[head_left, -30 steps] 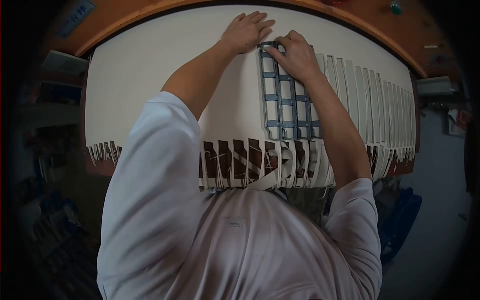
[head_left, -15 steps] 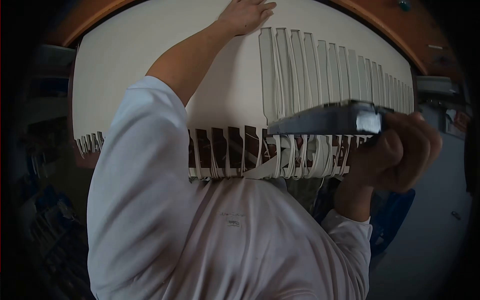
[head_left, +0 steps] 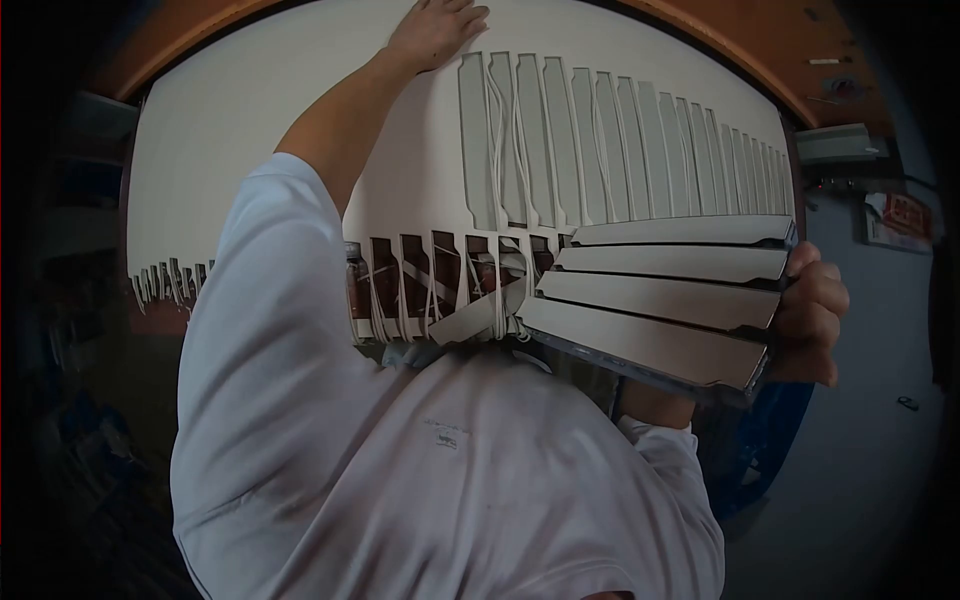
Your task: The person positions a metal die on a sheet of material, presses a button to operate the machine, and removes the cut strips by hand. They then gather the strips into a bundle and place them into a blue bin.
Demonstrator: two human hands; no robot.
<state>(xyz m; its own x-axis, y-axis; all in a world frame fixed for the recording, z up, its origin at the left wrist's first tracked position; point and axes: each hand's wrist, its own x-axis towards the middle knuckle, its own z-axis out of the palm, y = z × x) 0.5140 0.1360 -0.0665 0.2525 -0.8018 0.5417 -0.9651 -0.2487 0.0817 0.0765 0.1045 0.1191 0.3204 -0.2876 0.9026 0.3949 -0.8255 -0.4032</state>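
Observation:
My left hand (head_left: 438,32) lies with its fingers spread on a large white sheet (head_left: 250,130), near the far edge. At the right, my right hand (head_left: 812,318) grips the end of a dark-edged block (head_left: 650,315) whose upper face shows several long pale strips with dark gaps between them. The block is tilted over the near edge of the sheet. Beyond it is a row of long cut-outs (head_left: 540,140) showing pale grey, with thin white offcuts hanging in some of them. Left of the block, dark slots (head_left: 412,280) and loose white strips line the near edge.
An orange-brown surface (head_left: 690,25) borders the far side. Small jagged cuts (head_left: 165,283) run along the sheet's near left edge. At the right stand a grey box-like item (head_left: 842,143) and a red and white packet (head_left: 905,212). Blue material (head_left: 775,450) hangs below my right hand.
The block has turned from edge-on to show its striped face, and has come lower and nearer my body. My left hand remains flat on the sheet. The whole view has shifted slightly.

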